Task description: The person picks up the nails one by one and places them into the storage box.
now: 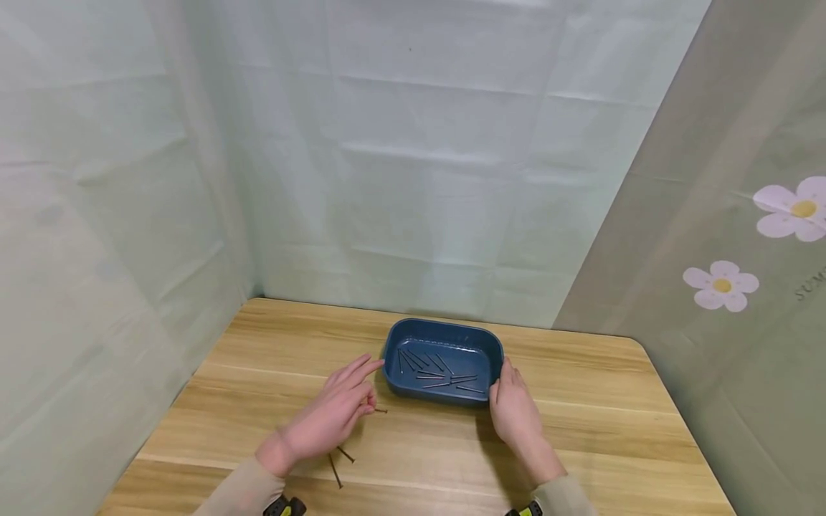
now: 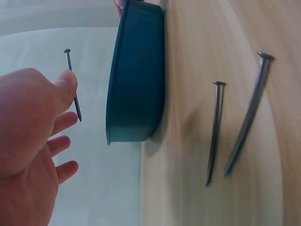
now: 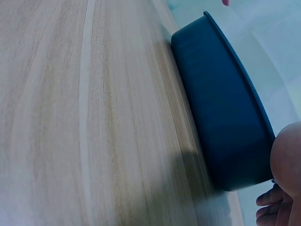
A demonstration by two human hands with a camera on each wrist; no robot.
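Observation:
A blue rectangular tray (image 1: 445,398) stands on the wooden table with several nails (image 1: 439,376) lying loose inside it. My left hand (image 1: 338,408) is just left of the tray, pinching one nail (image 2: 76,103) between thumb and forefinger; its other fingers are spread. My right hand (image 1: 514,412) holds the tray's right end, thumb near the front corner and fingers along the outer wall. Two more nails, a straighter one (image 2: 216,132) and a bent one (image 2: 249,113), lie on the table below my left hand.
The wooden table (image 1: 613,416) has rounded back corners. Pale fabric (image 1: 413,179) hangs behind it and on the left, and a brownish panel with white flowers (image 1: 721,285) hangs at the right.

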